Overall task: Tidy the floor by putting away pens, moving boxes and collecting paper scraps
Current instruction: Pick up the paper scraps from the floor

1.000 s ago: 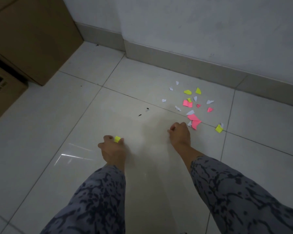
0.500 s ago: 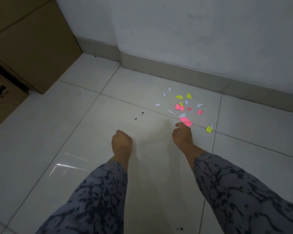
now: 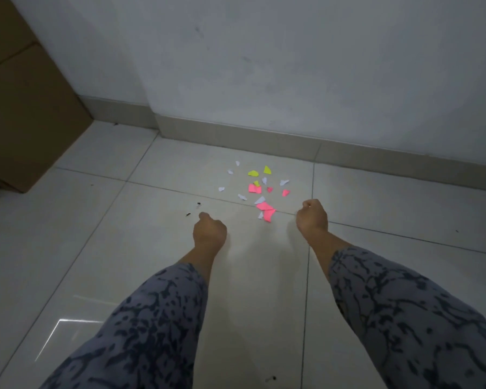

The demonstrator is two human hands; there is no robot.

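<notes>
Several small paper scraps, pink, yellow and white, lie scattered on the pale floor tiles close to the wall. My left hand is a closed fist just left of the pile, about a hand's width from the pink pieces. The yellow scrap it held earlier is hidden inside the fist. My right hand is curled shut just right of the pink scraps, over the tile joint. Whether it holds anything is hidden. No pens are in sight.
A brown cardboard box stands against the wall at the far left. The skirting board runs just behind the scraps. Small dark specks lie left of the pile. Bare tiles extend around my arms.
Both hands moved forward toward the pile. My right hand shifted right onto the spot where a lone yellow scrap lay; that scrap is out of sight. The left fist no longer shows its yellow scrap.
</notes>
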